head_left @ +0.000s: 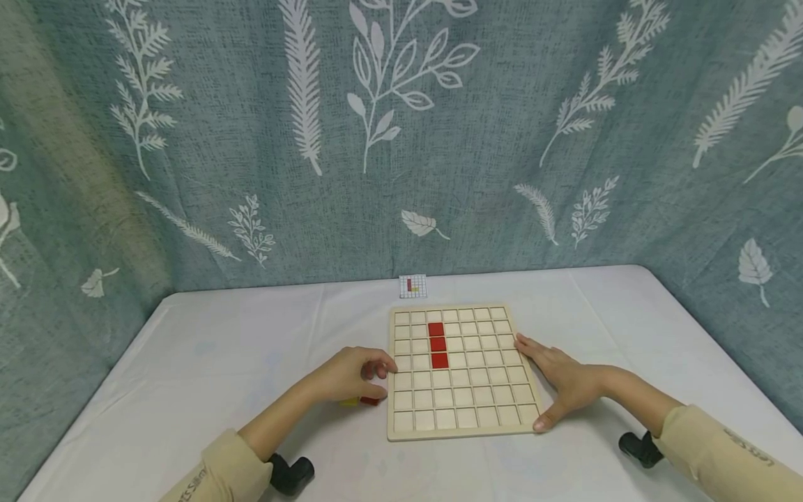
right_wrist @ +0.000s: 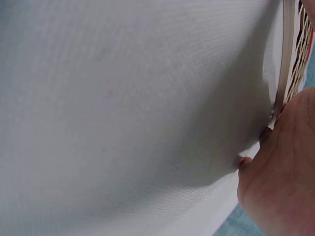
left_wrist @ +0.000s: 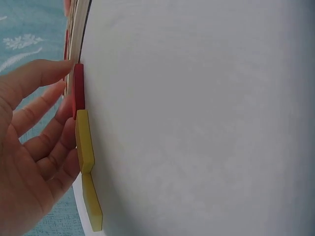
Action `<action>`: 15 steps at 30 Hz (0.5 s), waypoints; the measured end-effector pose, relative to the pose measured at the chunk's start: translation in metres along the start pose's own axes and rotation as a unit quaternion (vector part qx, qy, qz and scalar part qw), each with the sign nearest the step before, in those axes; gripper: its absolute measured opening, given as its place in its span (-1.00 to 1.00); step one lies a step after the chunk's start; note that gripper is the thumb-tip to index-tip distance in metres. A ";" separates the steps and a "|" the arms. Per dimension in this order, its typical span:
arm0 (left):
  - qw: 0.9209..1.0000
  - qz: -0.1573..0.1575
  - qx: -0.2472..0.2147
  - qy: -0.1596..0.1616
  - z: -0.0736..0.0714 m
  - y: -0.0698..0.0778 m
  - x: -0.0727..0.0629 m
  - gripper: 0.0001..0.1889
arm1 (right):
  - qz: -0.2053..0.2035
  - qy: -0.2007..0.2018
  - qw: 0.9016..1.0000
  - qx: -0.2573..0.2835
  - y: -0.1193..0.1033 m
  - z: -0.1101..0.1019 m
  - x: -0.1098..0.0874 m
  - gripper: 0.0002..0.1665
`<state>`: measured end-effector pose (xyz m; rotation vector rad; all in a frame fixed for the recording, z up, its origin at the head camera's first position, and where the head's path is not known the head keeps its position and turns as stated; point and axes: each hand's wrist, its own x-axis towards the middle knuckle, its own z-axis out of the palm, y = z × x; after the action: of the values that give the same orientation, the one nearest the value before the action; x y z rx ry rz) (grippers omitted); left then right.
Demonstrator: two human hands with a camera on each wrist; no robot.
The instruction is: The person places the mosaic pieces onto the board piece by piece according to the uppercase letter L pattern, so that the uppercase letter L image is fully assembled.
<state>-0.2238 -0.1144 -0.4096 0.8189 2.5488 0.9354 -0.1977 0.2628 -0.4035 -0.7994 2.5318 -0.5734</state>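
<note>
A pale wooden grid board (head_left: 463,399) lies on the table, with three red square tiles (head_left: 438,344) in a column in its upper left cells. My left hand (head_left: 353,373) is at the board's left edge, its fingers loosely bent and apart, fingertips right at the rim. Below it, partly hidden, lie a loose red tile (left_wrist: 78,91) and two yellow tiles, a nearer one (left_wrist: 85,140) and a farther one (left_wrist: 92,201), in a row on the cloth. Along the board's right edge rests my right hand (head_left: 567,380), fingers extended and thumb spread toward the lower right corner.
Behind the board lies a small printed grid card (head_left: 413,286) with red and yellow marks. A white cloth (head_left: 251,335) covers the table. A patterned blue-green curtain (head_left: 401,139) hangs at the back and sides. Black devices (head_left: 291,475) are at both wrists.
</note>
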 end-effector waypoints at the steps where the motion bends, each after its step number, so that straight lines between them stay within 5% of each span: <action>1: 1.000 0.000 0.000 0.000 0.000 0.000 0.000 -0.72 | -0.001 0.000 1.000 0.001 0.000 0.000 0.000 0.52; 15: 1.000 -0.010 0.005 0.018 -0.004 -0.002 -0.002 -0.79 | -0.010 0.002 1.000 0.000 -0.001 -0.001 -0.001 0.50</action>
<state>-0.2255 -0.1190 -0.4078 0.7852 2.5882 0.9404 -0.1968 0.2629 -0.4023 -0.8242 2.5306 -0.5831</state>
